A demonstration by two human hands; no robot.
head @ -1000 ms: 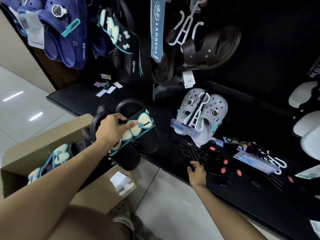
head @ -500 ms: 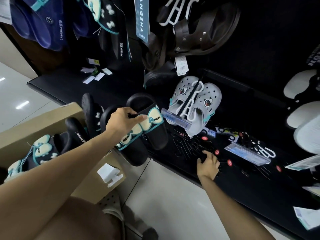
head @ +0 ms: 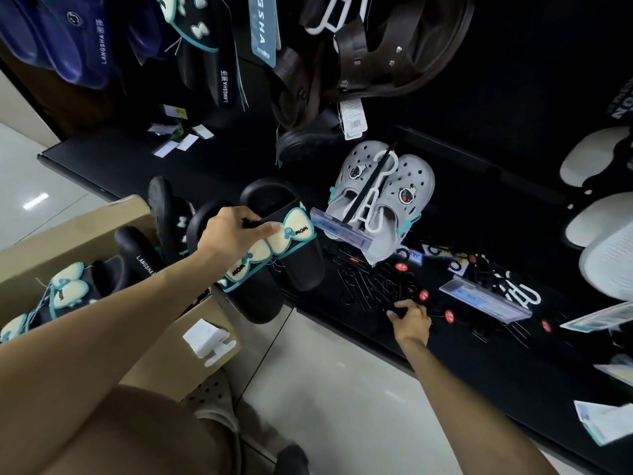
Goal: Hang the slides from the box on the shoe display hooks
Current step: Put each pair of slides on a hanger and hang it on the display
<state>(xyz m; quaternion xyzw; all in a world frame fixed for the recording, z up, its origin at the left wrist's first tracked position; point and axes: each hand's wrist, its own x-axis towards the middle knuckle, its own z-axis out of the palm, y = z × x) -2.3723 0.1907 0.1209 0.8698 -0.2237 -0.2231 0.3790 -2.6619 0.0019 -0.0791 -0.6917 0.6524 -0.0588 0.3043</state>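
The black display wall [head: 513,80] now fills more of the view, as the head has leaned in toward it. The open brown cardboard box [head: 85,228] at lower left holds more slides. Held up beside that box, the pair of black rubber slides with cream bow straps [head: 274,248] has stayed in the left hand [head: 227,234], fingers pinching the straps. The right hand [head: 411,318] has slid right along the black base shelf [head: 513,371], fingers curling on a loose black hanger [head: 376,289], probably for this pair.

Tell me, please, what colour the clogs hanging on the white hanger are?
The clogs are light grey with teal strap accents, seen best in the head view.
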